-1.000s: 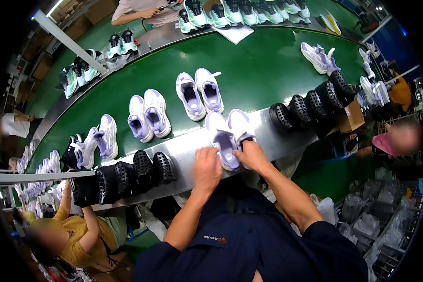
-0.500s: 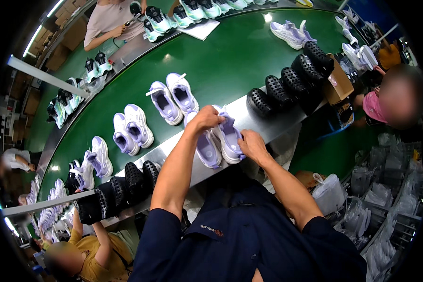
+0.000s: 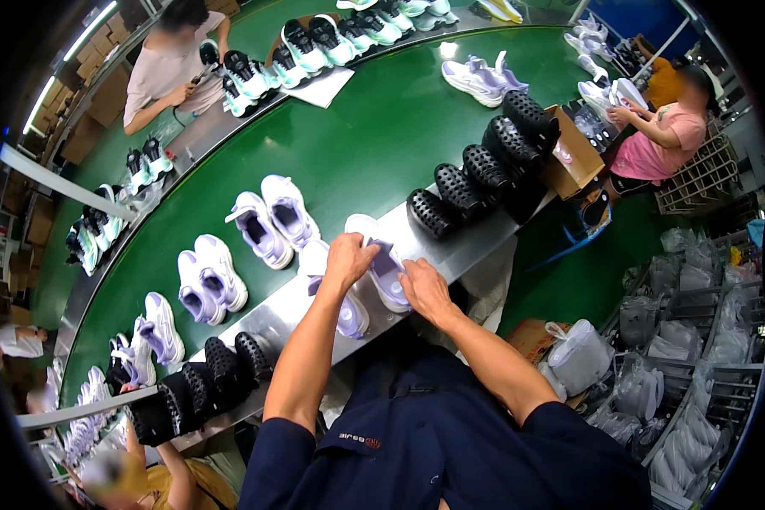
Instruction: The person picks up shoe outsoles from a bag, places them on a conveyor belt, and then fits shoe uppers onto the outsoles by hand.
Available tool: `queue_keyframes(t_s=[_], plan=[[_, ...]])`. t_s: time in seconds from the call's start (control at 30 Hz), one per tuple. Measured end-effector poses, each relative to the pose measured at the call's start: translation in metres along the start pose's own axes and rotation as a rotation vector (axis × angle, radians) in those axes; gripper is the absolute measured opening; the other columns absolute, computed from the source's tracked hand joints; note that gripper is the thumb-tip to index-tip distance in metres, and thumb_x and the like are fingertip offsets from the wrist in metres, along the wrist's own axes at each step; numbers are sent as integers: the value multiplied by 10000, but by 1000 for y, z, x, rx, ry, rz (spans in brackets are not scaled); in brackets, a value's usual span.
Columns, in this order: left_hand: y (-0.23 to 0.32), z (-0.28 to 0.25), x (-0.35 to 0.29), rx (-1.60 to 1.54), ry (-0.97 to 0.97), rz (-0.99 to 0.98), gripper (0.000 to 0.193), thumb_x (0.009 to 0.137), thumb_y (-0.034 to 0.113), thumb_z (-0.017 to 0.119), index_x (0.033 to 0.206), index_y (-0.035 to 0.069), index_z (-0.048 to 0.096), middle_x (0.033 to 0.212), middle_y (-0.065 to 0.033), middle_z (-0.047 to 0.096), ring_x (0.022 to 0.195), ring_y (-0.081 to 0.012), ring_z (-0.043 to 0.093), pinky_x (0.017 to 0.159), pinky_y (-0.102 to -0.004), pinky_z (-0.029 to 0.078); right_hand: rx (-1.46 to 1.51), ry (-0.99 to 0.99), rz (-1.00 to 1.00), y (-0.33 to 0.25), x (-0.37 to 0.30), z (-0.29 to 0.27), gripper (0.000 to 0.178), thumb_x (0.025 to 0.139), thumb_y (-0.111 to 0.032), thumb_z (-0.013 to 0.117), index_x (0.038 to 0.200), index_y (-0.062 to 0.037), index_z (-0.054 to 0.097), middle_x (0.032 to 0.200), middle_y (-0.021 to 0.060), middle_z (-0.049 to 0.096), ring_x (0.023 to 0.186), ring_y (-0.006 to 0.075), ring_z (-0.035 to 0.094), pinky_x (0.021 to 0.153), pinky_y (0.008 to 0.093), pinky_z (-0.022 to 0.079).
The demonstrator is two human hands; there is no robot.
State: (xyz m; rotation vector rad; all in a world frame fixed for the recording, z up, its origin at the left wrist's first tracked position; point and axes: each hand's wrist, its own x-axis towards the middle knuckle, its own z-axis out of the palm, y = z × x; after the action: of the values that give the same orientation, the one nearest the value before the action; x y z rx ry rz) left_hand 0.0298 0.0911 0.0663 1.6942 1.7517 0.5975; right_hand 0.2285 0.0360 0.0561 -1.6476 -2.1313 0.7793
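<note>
A white and lavender sneaker stands on the metal ledge in front of me, its opening toward me. My left hand is closed at its tongue and upper collar. On the collar's right side near the heel, my right hand is closed with its fingertips on the rim. Its mate, another white and lavender sneaker, sits just to the left, partly hidden by my left hand and forearm.
Pairs of lavender sneakers stand on the green conveyor belt. Black perforated shoe forms line the metal ledge on both sides. At right are a cardboard box and racks of plastic-wrapped items. Co-workers sit around the belt.
The whole view has shifted, so the scene sits farther left and the co-worker in pink shows more fully. Both hands stay on the same sneaker.
</note>
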Motion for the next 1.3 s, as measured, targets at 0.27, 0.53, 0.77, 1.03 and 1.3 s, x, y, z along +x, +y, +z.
queue_keyframes(t_s=[0.27,0.53,0.77,1.03,1.3], plan=[[5,10,-17,-275,68,-74,284,898,261,683,806,-7,670,615,-116,585,584,-207,539,594,-387,446,-453,609,114,33,41,-158,602,896,-439,662,1281,-1,508,1033,196,574,984,388,575,787,483,507],[-11,16,-2,-288,10,-67,343,919,262,662,770,-48,658,618,-104,586,584,-169,518,562,-375,426,-899,471,4,47,77,-183,428,857,-489,687,870,-65,628,905,97,604,865,276,628,665,394,554],[-23,18,5,-297,-57,-111,342,925,275,666,780,-34,674,623,-58,573,587,-148,498,552,-357,413,-107,-139,-33,-34,-15,-124,371,905,-388,641,851,-21,647,816,220,662,788,434,638,708,512,497],[10,19,12,-258,-153,94,305,920,279,667,815,-7,682,644,-121,632,612,-219,587,601,-385,462,-457,27,-85,-33,1,-40,278,894,-301,675,894,-25,642,880,189,680,800,326,694,675,439,554],[15,39,-36,-346,32,-10,823,740,154,788,1446,32,381,1143,-294,625,1021,-419,630,873,-448,505,-133,2,-53,-11,-5,-47,415,826,-212,731,1093,38,534,1005,250,635,943,431,630,815,505,510]])
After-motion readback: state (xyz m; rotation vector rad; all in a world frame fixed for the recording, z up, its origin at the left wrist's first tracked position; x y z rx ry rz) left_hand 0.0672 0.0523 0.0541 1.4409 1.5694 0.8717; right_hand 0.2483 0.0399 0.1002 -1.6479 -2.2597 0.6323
